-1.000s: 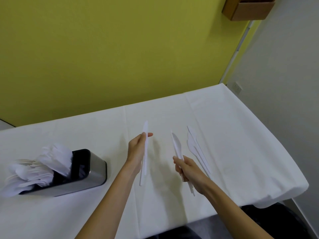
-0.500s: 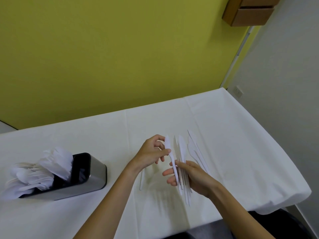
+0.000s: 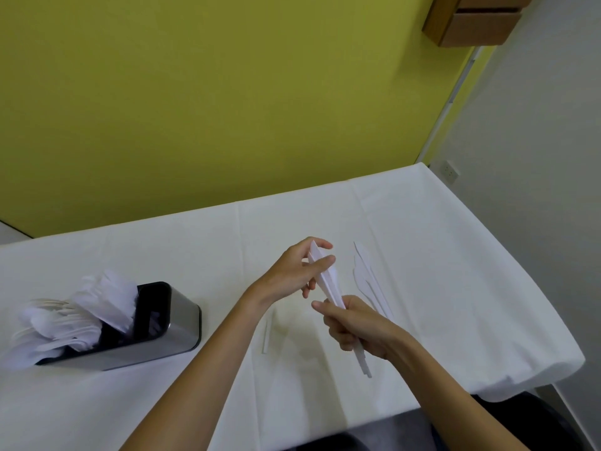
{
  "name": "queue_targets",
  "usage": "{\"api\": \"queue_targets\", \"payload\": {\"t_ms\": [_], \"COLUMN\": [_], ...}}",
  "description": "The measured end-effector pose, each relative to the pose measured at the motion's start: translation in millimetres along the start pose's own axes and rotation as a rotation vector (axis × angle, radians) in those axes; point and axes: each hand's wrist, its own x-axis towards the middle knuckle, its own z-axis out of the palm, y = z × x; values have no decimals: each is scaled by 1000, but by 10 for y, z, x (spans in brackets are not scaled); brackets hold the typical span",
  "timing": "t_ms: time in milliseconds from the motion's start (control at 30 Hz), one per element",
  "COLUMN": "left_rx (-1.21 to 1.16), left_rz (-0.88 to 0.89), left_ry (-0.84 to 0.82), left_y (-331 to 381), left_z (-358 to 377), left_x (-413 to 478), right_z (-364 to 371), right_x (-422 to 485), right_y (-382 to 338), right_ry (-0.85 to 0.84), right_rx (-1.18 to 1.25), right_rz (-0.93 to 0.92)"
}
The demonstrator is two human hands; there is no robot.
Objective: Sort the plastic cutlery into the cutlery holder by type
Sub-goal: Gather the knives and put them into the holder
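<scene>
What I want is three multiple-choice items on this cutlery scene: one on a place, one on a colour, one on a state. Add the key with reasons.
1. Where does the cutlery holder stand?
A. Toward the left end of the table
B. Toward the table's right end
C. On the wooden shelf

2. What colour is the wall behind the table?
A. Blue
B. Yellow-green
C. Red

3. What is the state of the knife bundle?
A. Standing in the holder
B. Lying untouched on the cloth
C. Gripped by both hands

Key:
1 A, since the holder sits far left of both arms.
2 B, since the wall shows yellow-green from edge to corner.
3 C, since the left hand pinches the blade end while the right hand wraps the handles.
</scene>
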Motion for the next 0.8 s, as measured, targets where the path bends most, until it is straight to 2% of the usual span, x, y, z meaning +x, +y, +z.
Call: {"api": "queue_targets", "payload": {"t_ms": [100,267,433,533,633,800], "left_rx": [0,11,172,227,250,234], "left_rz": [31,37,118,132,145,182], "left_ry": [15,111,158,150,138,252], "left_y": [10,-13,-31,-31,-31,-33], "left_z": [14,-52,-34,-48,-65,-68], "left_x": [16,64,93,108,133,171], "right_z": [0,-5,59,31,-4,11], "right_x": [-4,-5,18,29,32,81], "right_y": [-95,-109,-114,-158,-179,-234], "right_ry": [-14,46,119,82,-2,63], "right_rx": [-27,-3,-202,-242,-132,-155], "right_rz": [9,-117,-234,-221,-169,-209]}}
